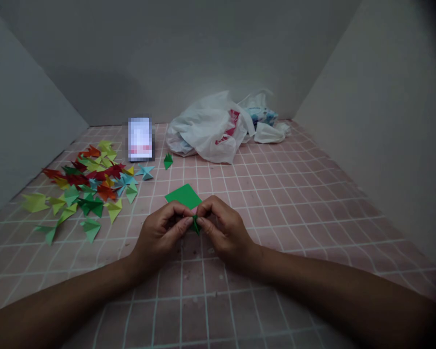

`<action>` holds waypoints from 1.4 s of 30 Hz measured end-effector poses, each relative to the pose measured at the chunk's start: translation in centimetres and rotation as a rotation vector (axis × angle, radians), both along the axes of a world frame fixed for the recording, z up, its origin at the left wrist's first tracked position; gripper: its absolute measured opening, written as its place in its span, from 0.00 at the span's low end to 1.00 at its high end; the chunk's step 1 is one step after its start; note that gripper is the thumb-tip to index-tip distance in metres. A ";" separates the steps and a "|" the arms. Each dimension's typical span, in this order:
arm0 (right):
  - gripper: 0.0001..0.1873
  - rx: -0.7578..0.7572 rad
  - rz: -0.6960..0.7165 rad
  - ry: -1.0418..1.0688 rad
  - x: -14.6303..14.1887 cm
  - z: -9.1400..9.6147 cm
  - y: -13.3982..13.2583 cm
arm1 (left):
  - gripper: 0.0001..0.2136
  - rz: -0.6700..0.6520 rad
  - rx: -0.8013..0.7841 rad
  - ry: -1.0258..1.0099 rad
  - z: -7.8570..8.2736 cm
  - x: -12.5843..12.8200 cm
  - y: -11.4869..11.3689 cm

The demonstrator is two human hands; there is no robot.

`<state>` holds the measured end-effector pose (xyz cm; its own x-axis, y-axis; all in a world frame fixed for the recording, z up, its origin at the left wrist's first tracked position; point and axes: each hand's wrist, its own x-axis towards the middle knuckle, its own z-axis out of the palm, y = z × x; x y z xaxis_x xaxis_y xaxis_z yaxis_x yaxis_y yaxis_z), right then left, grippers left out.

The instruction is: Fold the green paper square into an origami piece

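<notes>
pinching a small green folded piece [195,224] between them, the left hand [160,234] and right hand [222,230] meet just above the pink gridded table [276,203], fingertips closed narrow on the paper so that only a sliver of it shows. a flat green paper square [183,195] lies just behind the knuckles. to the left, well apart, a scatter of finished folded pieces [87,186] in red, yellow, green and blue spreads over the table, with one lone green one [168,160] nearer the white plastic bags [214,127] at the back. to crease cleanly, it seems best to keep both thumbs tight on the fold line, press against the table, and line up the edges before running a nail along, since so small a piece slips easily.
</notes>
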<state>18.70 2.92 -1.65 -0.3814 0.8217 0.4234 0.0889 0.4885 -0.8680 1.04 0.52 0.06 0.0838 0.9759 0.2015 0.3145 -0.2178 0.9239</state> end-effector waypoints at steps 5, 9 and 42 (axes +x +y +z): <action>0.04 0.000 0.009 0.007 0.0 0.1 0.0 | 0.02 -0.005 0.000 -0.005 -0.1 0.0 -0.1; 0.04 0.000 0.015 0.002 0.0 0.1 0.0 | 0.02 -0.014 0.027 -0.012 -0.2 0.0 -0.1; 0.04 0.034 -0.032 -0.029 -0.1 -0.4 0.1 | 0.02 0.042 0.023 -0.002 -0.2 0.0 0.1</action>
<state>18.57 3.04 -2.02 -0.3682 0.8187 0.4406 0.1300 0.5146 -0.8475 1.09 0.63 -0.17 0.0422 0.9735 0.2246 0.3218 -0.2260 0.9194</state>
